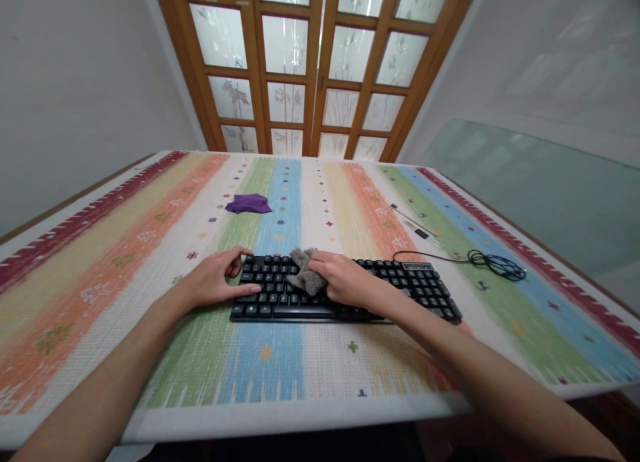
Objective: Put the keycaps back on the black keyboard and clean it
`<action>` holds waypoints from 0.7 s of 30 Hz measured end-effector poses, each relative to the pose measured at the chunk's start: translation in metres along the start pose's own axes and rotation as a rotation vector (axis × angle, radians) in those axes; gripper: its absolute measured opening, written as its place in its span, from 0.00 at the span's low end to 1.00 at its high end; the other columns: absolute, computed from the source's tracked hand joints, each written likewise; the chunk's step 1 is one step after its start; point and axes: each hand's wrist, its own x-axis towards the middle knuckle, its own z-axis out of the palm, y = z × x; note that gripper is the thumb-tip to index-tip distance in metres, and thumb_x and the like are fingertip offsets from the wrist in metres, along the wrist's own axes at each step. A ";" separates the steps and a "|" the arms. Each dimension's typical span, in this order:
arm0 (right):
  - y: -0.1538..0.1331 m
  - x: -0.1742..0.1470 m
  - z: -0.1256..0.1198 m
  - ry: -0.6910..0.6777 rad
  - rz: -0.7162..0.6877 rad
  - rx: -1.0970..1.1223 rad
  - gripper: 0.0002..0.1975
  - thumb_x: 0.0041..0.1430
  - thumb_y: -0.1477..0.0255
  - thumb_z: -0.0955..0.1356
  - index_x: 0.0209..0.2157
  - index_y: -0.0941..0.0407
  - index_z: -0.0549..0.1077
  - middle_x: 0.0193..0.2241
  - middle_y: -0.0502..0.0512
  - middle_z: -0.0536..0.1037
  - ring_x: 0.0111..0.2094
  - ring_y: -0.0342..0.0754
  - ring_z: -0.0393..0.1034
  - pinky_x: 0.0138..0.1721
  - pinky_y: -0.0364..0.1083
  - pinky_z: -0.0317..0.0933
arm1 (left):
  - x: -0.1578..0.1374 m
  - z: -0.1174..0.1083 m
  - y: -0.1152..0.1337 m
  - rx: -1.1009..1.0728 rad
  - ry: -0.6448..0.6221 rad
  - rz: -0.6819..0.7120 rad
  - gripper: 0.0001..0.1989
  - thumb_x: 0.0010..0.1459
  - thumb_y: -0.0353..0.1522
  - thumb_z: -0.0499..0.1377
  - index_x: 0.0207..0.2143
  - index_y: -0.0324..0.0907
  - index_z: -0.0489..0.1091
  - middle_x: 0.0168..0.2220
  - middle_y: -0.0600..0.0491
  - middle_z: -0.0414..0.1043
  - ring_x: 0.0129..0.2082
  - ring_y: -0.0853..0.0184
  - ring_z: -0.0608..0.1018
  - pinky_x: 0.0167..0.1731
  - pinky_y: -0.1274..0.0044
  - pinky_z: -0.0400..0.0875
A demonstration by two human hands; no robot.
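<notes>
A black keyboard (300, 311) lies flat near the front of the table. My left hand (216, 277) grips its left end, the thumb resting over the keys and the fingers at the back corner. A crumpled grey cloth (309, 282) is bunched in my right hand (345, 279), whose fingers are closed on it. The cloth touches the keys left of the keyboard's middle. My right forearm passes over the keyboard's front edge and hides part of it.
A striped tablecloth (175, 249) covers the table. Behind the keyboard lies a folded purple cloth (248, 203). To the right are a coiled black cable (495, 265), a thin stick-like tool (413, 220) and a small black piece (421, 233). Glass-paned wooden doors (315, 69) stand beyond.
</notes>
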 end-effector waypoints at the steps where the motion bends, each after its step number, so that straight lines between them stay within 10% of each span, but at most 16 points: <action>1: 0.003 -0.005 -0.001 0.003 0.008 0.004 0.19 0.43 0.88 0.62 0.37 0.58 0.70 0.37 0.57 0.73 0.38 0.50 0.66 0.38 0.45 0.59 | 0.000 0.000 0.000 0.001 0.000 -0.002 0.32 0.53 0.57 0.61 0.46 0.41 0.68 0.25 0.58 0.65 0.25 0.64 0.72 0.28 0.73 0.64; 21: 0.031 -0.070 -0.012 0.050 0.152 0.041 0.14 0.41 0.88 0.64 0.30 0.58 0.69 0.33 0.56 0.73 0.35 0.49 0.66 0.34 0.45 0.53 | -0.001 -0.001 0.002 0.006 0.007 -0.021 0.33 0.51 0.58 0.61 0.46 0.40 0.68 0.24 0.58 0.65 0.25 0.64 0.71 0.28 0.75 0.62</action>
